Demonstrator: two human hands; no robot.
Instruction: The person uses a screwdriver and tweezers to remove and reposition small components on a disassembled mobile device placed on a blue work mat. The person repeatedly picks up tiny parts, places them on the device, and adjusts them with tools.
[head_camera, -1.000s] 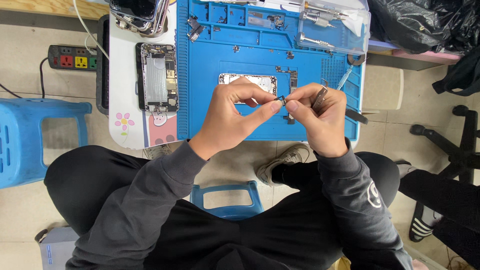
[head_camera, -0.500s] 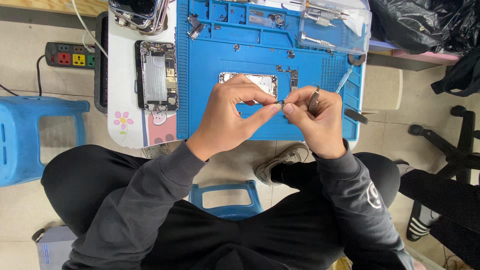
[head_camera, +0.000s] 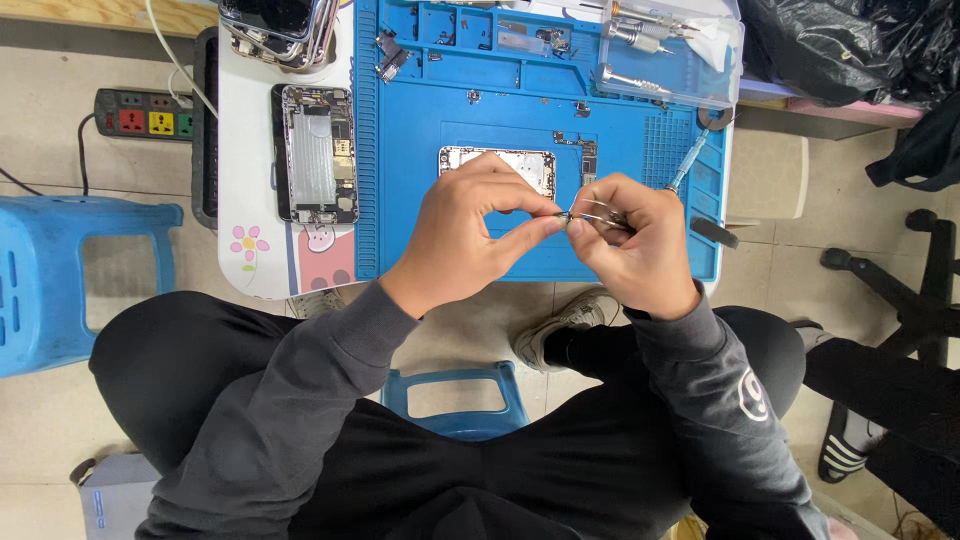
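both hands, left hand (head_camera: 462, 240) and right hand (head_camera: 640, 245), are pinching a tiny part (head_camera: 566, 216) with tweezers (head_camera: 597, 212); the opened phone (head_camera: 316, 155) at ten o'clock is lying gutted, unassembled.

Bare blue mat (head_camera: 470, 240) lies open left of the hands (head_camera: 560, 235) and along the near edge. Just behind them sits a metal plate (head_camera: 500, 165). A tool tray (head_camera: 670, 60) blocks the far right; an opened phone (head_camera: 315, 155) lies off the mat's left.
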